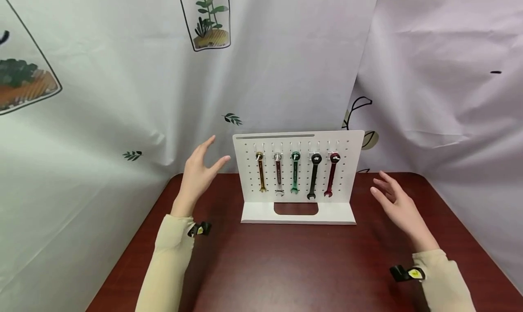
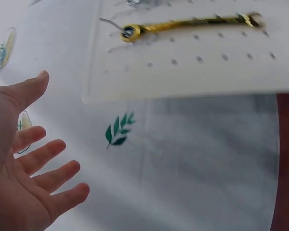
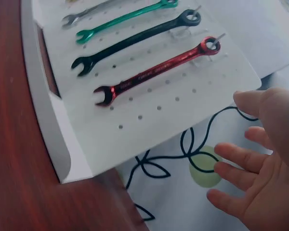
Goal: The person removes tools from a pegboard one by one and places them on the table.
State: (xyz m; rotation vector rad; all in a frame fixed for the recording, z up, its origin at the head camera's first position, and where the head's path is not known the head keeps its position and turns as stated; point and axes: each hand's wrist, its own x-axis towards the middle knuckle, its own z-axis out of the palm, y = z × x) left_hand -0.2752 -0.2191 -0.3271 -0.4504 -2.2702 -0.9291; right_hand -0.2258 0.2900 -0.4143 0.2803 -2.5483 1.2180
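Note:
A white pegboard stand (image 1: 300, 212) stands upright at the back of the table, with several combination wrenches hung in a row by their ring ends on hooks. From left to right come a gold wrench (image 1: 261, 173), a silver wrench (image 1: 278, 171), a green wrench (image 1: 295, 173), a black wrench (image 1: 314, 175) and a red wrench (image 1: 332, 175). My left hand (image 1: 198, 173) is raised left of the board, fingers spread and apart from it, nearest the gold wrench. Off the board's right side, my right hand (image 1: 398, 205) holds nothing, its fingers loosely bent, nearest the red wrench.
The dark red wooden table (image 1: 286, 266) extends in front of the stand. Behind it hangs a pale curtain (image 1: 294, 76) printed with plants and jars. The stand's base has an oblong cutout, and a long slot runs along its top edge.

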